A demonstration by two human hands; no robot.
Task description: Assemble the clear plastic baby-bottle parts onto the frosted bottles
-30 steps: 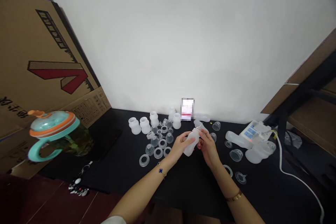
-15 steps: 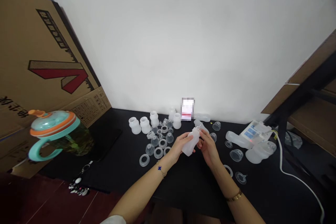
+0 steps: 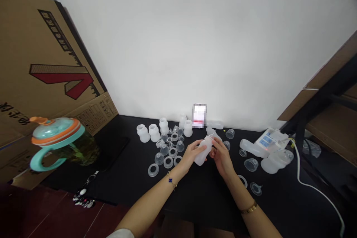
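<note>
White bottle (image 3: 203,154) held, neck attended to

At the left, open wide-necked bottles (image 3: 143,134) are stood beside loose clear rings (image 3: 168,163). In the middle, the bottle is held tilted above the black table (image 3: 195,197), its body gripped between the left hand's (image 3: 190,155) thumb and fingers. Its neck is met by the right hand's (image 3: 222,157) fingertips; whether anything is pinched there cannot be told. Work at the neck appears in hand; steady support and fine fingertip control would be called for next.
</note>
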